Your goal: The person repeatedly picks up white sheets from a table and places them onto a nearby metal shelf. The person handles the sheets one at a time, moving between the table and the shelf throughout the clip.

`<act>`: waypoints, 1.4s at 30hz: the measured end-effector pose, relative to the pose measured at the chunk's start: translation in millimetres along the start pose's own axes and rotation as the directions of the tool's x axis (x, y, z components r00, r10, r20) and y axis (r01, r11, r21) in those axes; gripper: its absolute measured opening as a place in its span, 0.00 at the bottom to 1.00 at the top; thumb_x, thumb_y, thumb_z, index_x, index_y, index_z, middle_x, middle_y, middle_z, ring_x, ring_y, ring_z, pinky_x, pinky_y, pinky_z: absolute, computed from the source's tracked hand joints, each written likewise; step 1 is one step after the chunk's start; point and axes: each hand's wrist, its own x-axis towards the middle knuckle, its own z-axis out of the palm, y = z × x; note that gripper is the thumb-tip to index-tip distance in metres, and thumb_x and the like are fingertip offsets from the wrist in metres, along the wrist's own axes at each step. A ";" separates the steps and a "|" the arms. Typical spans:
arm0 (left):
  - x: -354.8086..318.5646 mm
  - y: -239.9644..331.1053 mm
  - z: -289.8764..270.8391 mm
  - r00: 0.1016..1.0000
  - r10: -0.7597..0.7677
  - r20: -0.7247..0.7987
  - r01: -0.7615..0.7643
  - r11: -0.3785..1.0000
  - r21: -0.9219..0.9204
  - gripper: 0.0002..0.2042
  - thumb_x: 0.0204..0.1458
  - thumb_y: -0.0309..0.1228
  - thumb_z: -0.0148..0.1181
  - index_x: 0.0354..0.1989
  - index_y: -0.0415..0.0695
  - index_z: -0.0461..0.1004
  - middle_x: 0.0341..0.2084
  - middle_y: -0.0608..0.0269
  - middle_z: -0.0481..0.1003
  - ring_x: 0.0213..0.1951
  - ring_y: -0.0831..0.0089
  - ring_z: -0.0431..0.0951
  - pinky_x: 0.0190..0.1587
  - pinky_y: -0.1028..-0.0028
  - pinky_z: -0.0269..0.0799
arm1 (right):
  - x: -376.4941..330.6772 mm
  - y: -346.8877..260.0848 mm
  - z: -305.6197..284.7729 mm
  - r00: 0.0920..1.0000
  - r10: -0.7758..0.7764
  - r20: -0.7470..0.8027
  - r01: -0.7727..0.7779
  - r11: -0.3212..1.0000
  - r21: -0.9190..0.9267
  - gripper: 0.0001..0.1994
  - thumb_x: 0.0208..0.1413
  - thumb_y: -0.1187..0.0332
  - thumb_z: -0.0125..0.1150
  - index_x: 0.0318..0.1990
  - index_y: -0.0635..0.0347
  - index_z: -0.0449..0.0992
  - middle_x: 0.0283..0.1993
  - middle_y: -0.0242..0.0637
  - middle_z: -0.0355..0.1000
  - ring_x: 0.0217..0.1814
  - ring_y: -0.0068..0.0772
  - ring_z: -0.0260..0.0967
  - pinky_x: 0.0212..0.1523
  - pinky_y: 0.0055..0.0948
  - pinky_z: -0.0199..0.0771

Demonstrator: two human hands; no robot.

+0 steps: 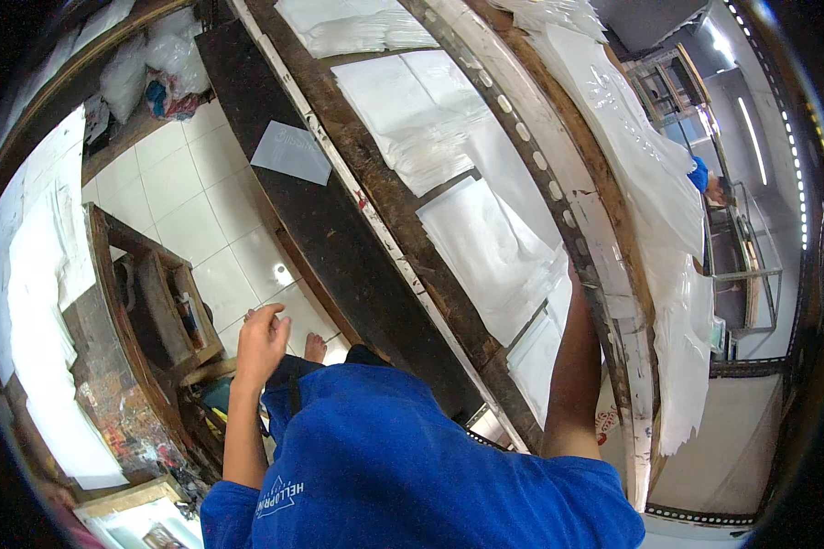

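Note:
My left hand hangs over the tiled floor at the left, its fingers loosely bent and apart, with nothing seen in it. My right arm reaches into the long shelf on the right. There its wrist meets the edge of a stack of thin white sheets or plastic bags, and the fingers are hidden, so I cannot tell whether they grip it. Another white stack lies farther along the same shelf. Closer to me, a partly covered white stack sits beside my right forearm.
A white card lies on the dark lower board. Above the shelf, a pale slotted rail runs past more white sheets. At the left stands a wooden bench with white sheets. Another person is at the far right.

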 end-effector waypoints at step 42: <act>45.3 -58.7 -136.0 0.735 -0.363 -0.573 0.132 0.905 -0.404 0.13 0.55 0.36 0.56 0.38 0.37 0.76 0.27 0.60 0.78 0.29 0.74 0.75 0.34 0.72 0.71 | -130.6 -264.9 200.2 0.720 -0.495 0.487 0.106 0.771 0.628 0.12 0.63 0.69 0.50 0.51 0.57 0.70 0.26 0.20 0.57 0.22 0.11 0.49 0.20 0.16 0.50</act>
